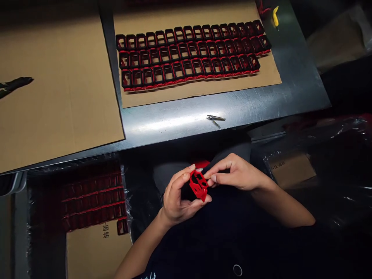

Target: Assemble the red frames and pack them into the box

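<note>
My left hand (178, 192) is wrapped around a small red plastic frame (199, 185) with a dark, open middle, holding it tilted in front of my body. Fingers grip its upper left side and the thumb lies along its lower end. My right hand (229, 172) pinches with thumb and forefinger at the frame's right edge. Whatever sits between those right fingertips, if anything, is too small to make out. Beyond both hands, rows of similar red and black frames (188, 67) stand on a cardboard sheet (162, 95) on the metal table.
A small metal nipper-like tool (215, 118) lies near the front edge of the metal table (162, 124). A yellow-handled tool (275, 17) is at the far right. Another cardboard sheet (66, 116) covers the left. Below it, a plastic-lined box (125, 193) holds more red frames.
</note>
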The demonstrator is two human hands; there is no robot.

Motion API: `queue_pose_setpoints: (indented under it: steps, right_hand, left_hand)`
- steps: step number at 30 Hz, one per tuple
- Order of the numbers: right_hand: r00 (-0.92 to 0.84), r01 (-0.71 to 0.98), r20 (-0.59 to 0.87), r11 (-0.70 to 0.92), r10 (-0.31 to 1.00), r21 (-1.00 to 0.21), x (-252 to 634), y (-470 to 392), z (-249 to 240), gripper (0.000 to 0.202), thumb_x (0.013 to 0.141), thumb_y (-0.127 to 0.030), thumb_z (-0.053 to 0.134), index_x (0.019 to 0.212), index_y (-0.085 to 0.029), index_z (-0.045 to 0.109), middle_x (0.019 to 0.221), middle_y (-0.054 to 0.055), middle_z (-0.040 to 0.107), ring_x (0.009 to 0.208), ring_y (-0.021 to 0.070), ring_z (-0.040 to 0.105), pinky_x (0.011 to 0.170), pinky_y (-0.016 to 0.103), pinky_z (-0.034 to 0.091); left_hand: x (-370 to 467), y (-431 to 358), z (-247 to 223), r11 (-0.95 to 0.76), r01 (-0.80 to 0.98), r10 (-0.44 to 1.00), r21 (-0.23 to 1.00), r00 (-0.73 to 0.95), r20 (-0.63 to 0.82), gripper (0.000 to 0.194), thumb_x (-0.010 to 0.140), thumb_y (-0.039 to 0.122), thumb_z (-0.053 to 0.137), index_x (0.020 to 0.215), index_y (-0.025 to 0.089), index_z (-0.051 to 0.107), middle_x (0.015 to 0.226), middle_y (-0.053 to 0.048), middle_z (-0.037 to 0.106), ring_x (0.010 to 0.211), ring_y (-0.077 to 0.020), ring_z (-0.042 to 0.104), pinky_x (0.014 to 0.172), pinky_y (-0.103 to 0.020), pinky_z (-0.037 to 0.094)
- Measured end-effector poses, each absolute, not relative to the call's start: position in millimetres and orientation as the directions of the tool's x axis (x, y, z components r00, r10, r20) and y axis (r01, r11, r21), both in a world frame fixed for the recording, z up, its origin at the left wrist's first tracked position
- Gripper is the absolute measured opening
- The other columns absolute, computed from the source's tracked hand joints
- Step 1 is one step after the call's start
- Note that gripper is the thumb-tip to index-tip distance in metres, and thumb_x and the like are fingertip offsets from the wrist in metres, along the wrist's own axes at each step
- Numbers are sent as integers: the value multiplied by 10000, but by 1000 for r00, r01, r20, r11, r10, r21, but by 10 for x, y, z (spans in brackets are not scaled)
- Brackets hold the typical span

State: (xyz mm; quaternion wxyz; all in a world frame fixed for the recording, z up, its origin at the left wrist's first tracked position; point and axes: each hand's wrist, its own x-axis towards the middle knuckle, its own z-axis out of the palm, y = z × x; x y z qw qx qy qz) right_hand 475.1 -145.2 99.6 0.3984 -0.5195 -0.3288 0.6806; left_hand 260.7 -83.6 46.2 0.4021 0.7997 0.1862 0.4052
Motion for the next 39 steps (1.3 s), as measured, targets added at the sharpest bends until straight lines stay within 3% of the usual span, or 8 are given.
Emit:
queue_pose_setpoints:
  steps: [5, 12, 19, 27, 32, 39]
  right_hand:
    - [-118, -352, -498, -506, 859, -788, 4643, -1475, 896, 245, 780, -278, 765, 987, -150, 799, 725, 26, 765, 656, 141, 709, 703, 288, 587]
    - [-48, -255, -507, -501, 861, -827, 4599, -1504, 794, 244, 829, -303, 740, 1005, -135, 758, 527, -46, 620, 491, 94, 597, 549, 216, 453]
    - [-69, -282, -436, -437, 897, -854, 4605, -1530, 784, 259, 849, -306, 706, 1053, -151, 744, 569, -30, 647, 554, 120, 620, 620, 253, 474]
    - [-268, -412, -406, -485, 874, -771, 4542, -1529, 761, 349, 803, -331, 740, 1081, -120, 730, 723, 18, 717, 661, 143, 645, 701, 284, 497]
    - [-272, -485, -376, -464, 886, -741, 4494, -1546, 704, 364, 779, -333, 806, 1077, -141, 725, 848, 28, 715, 742, 138, 654, 733, 277, 505]
    - [-209, -411, -434, -481, 877, -774, 4444, -1541, 672, 416, 714, -374, 888, 1030, -155, 731, 895, 27, 714, 777, 122, 633, 722, 245, 496]
  left_hand:
    - [2598, -903, 361, -375, -89, 742, 923, 567, 357, 870, 740, 407, 874, 1458, 237, 412, 1334, -203, 616, 1167, -324, 698, 958, -519, 607]
    - [2626, -916, 413, -256, -132, 772, 958, 568, 285, 823, 733, 391, 883, 1411, 246, 437, 1357, -182, 599, 1127, -292, 721, 971, -494, 598]
    - [2643, -911, 436, -156, -139, 782, 978, 587, 208, 791, 755, 431, 860, 1402, 259, 438, 1392, -198, 599, 1152, -308, 715, 931, -467, 623]
    - [2671, -917, 373, 59, -190, 730, 980, 678, 88, 715, 850, 536, 739, 1412, 360, 334, 1574, -188, 432, 1255, -309, 660, 927, -464, 642]
    - [2669, -922, 343, 59, -244, 716, 968, 686, 130, 715, 867, 498, 737, 1432, 363, 320, 1596, -191, 402, 1273, -323, 646, 939, -506, 635]
    - [2657, -932, 307, 61, -233, 714, 971, 689, 120, 717, 887, 489, 717, 1444, 375, 280, 1622, -186, 360, 1314, -321, 614, 935, -501, 638]
